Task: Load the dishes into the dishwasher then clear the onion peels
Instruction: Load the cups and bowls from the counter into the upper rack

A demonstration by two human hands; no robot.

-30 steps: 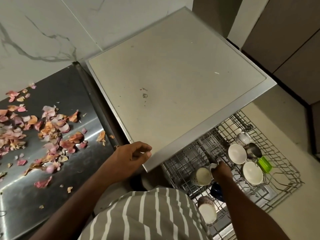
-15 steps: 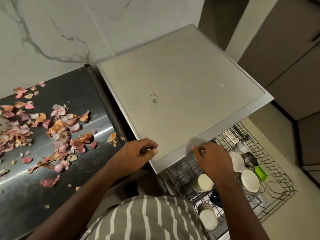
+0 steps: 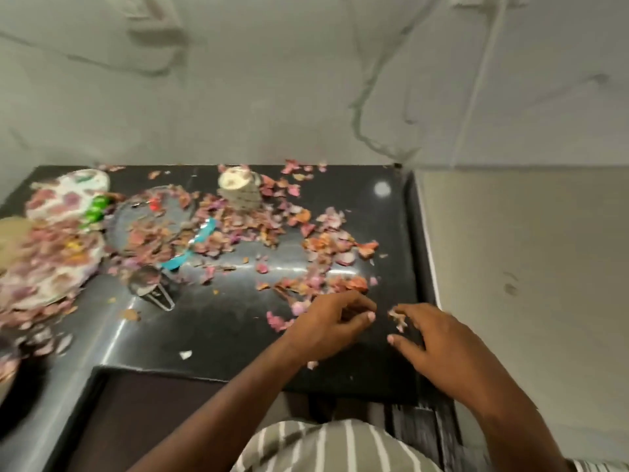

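Pink and orange onion peels (image 3: pixel 326 247) lie scattered over the black counter (image 3: pixel 221 321), thickest at the left and middle. My left hand (image 3: pixel 326 323) hovers low over the counter near its right end, fingers curled beside a small heap of peels (image 3: pixel 320 287); whether it holds any is unclear. My right hand (image 3: pixel 439 342) lies beside it with fingers spread, its fingertips touching a pale peel (image 3: pixel 396 318). Dishes left on the counter: a patterned cup (image 3: pixel 240 190), two floral plates (image 3: pixel 66 199), a steel plate (image 3: pixel 149 223). The dishwasher rack is out of view.
The beige dishwasher top (image 3: pixel 527 284) adjoins the counter on the right. A blue-handled utensil (image 3: pixel 190 247) and a small steel scoop (image 3: pixel 146 284) lie among the peels. A marble wall (image 3: pixel 306 80) rises behind. The counter's front edge steps back at the lower left.
The view has swung left from the dishwasher to the counter. My right hand left the rack and came up beside my left hand, which moved off the dishwasher's corner onto the counter.
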